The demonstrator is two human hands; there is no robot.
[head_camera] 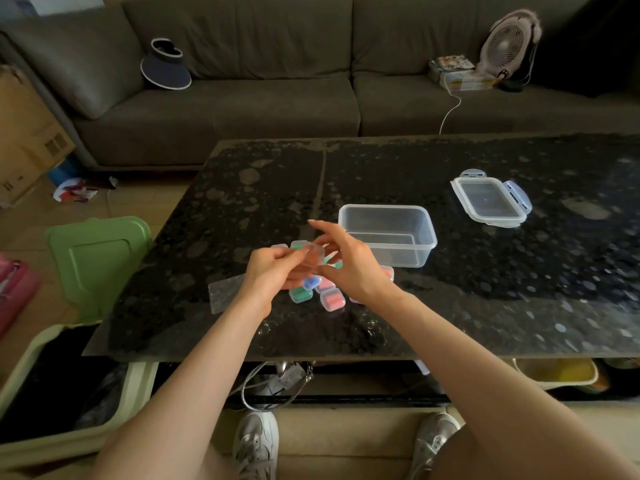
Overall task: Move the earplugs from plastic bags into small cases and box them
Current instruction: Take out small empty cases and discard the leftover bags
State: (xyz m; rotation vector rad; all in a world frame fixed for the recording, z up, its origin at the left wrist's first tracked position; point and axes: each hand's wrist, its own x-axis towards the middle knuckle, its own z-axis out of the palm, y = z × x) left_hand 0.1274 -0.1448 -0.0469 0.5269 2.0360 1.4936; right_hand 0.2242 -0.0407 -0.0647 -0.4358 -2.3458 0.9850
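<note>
Closing the lid looks to be the step in hand. One small case (313,255) with orange earplugs inside is held above the table (519,289), between both hands and directly over the pile of filled cases (317,292).

- The left hand (273,271) has its fingers curled, pinching the case's left edge.
- The right hand (349,268) has thumb and middle fingers clamped on the right edge, with the index finger lifted clear.
- Lid seated or not: cannot tell, as the case is blurred.

Judgement on doing it well:
- Keep the left pinch low on the base so the lid edge stays free.
- Press along the lid rim with the right thumb until it sits flush all round.
- Check that no foam is caught in the seam.
- Hold the case level, since a tilt could let the plugs roll into the hinge.

The clear box (398,258) stands open just beside the right hand, and its lid (490,202) lies well apart, so boxing is not yet begun. A flat plastic bag (225,294) lies under the left wrist
</note>
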